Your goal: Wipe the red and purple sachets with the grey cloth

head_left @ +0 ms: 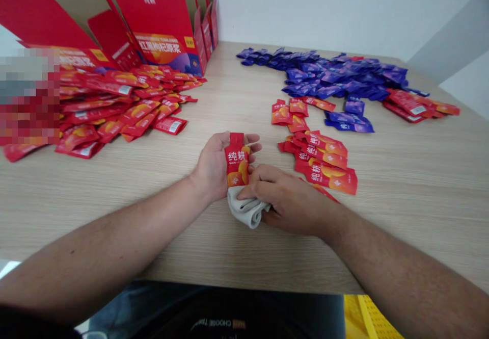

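Hands meet near the table [114,216] front edge: our left hand [214,168] grips a red sachet [237,159] upright; our right hand [284,199] clutches a grey cloth [246,210] against it. Sorted red sachets [324,163] lie just right; bare wood elsewhere around.

packing room: sachet heaps [114,105], flat cartons [160,18]

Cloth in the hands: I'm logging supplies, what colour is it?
The cloth below the red sachet is pale grey-white; head view.
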The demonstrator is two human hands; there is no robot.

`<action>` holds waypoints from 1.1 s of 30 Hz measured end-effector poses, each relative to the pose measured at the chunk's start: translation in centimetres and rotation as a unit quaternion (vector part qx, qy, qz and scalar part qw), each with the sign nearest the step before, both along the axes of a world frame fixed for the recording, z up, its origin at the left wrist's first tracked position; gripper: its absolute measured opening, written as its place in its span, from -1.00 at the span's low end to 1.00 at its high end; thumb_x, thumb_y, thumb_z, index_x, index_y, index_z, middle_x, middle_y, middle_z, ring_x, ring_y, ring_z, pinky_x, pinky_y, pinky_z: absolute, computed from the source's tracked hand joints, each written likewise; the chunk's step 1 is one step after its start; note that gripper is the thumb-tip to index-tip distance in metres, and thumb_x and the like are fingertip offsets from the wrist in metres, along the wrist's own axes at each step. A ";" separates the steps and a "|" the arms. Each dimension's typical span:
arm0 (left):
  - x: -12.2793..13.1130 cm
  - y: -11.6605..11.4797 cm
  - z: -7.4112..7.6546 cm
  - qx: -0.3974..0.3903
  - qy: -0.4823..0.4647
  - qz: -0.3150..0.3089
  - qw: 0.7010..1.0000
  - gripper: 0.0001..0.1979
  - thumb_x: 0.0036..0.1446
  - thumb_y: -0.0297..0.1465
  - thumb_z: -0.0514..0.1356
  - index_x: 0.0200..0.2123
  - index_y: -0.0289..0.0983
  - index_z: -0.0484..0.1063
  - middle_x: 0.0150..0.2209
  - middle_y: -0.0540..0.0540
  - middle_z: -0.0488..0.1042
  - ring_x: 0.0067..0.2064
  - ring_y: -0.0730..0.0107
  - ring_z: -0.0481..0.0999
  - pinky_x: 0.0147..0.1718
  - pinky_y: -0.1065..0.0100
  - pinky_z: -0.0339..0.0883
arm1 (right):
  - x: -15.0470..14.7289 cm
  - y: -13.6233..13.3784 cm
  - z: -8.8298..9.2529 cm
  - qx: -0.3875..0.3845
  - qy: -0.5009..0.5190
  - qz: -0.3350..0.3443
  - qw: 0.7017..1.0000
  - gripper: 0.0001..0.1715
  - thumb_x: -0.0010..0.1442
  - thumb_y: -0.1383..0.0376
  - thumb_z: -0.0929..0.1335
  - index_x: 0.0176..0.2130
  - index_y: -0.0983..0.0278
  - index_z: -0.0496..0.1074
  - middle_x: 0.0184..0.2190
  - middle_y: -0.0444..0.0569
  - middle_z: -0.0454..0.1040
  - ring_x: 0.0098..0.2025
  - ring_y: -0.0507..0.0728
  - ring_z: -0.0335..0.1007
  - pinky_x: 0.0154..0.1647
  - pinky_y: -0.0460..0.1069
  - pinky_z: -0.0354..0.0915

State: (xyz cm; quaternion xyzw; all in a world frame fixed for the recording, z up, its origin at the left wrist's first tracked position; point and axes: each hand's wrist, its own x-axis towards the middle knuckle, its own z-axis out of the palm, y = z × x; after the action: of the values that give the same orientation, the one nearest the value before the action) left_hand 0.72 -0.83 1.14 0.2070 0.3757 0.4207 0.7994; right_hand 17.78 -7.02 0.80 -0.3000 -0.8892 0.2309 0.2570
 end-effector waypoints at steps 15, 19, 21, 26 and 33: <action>1.3 0.1 -1.0 0.082 0.066 0.045 0.993 -0.89 0.19 -0.50 0.26 -0.39 -0.28 0.42 -0.52 0.01 0.46 -0.53 0.46 0.42 -0.47 0.39 0.37 | 2.8 1.2 2.5 0.140 0.127 -0.168 0.968 -0.79 0.28 0.28 0.46 -0.06 0.17 0.52 -0.23 -0.05 0.50 -0.21 0.14 0.44 -0.21 0.06 0.37; 2.0 -0.8 -0.3 0.022 0.050 0.002 0.998 -0.81 0.27 -0.56 0.12 -0.37 -0.32 0.47 -0.47 -0.07 0.52 -0.49 0.43 0.50 -0.43 0.37 0.43 | 1.3 1.0 1.0 0.258 -0.008 -0.142 0.956 -0.72 0.23 0.41 0.44 -0.03 0.24 0.54 -0.20 0.03 0.51 -0.16 0.19 0.41 -0.16 0.09 0.37; 2.1 -0.8 -0.3 -0.008 0.063 0.005 0.998 -0.76 0.32 -0.54 0.05 -0.36 -0.34 0.47 -0.41 -0.14 0.57 -0.44 0.38 0.56 -0.37 0.32 0.48 | 0.6 0.8 0.5 0.219 -0.073 -0.080 0.970 -0.72 0.21 0.45 0.43 -0.07 0.26 0.56 -0.20 0.03 0.53 -0.14 0.19 0.41 -0.11 0.10 0.37; 1.4 0.2 -0.4 0.006 0.066 0.049 0.997 -0.80 0.35 -0.47 0.05 -0.21 -0.32 0.48 -0.19 -0.24 0.64 -0.21 0.20 0.67 -0.11 0.10 0.55 | 0.4 0.0 0.8 0.022 -0.140 0.043 0.989 -0.68 0.13 0.47 0.47 -0.12 0.19 0.61 -0.23 -0.07 0.53 -0.19 0.10 0.45 -0.17 -0.02 0.37; 1.7 -0.7 -0.3 0.000 0.028 -0.007 1.000 -0.80 0.29 -0.51 0.08 -0.28 -0.34 0.51 -0.33 -0.18 0.62 -0.37 0.33 0.60 -0.28 0.29 0.52 | 1.7 1.6 0.5 0.142 -0.028 -0.098 0.985 -0.76 0.24 0.40 0.43 -0.07 0.27 0.58 -0.18 0.04 0.52 -0.13 0.18 0.43 -0.12 0.07 0.40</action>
State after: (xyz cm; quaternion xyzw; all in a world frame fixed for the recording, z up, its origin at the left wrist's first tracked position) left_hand 2.44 -1.51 0.80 0.2211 0.3962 0.4088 0.7919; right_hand 19.50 -5.39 1.28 -0.3528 -0.8859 0.0674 0.2937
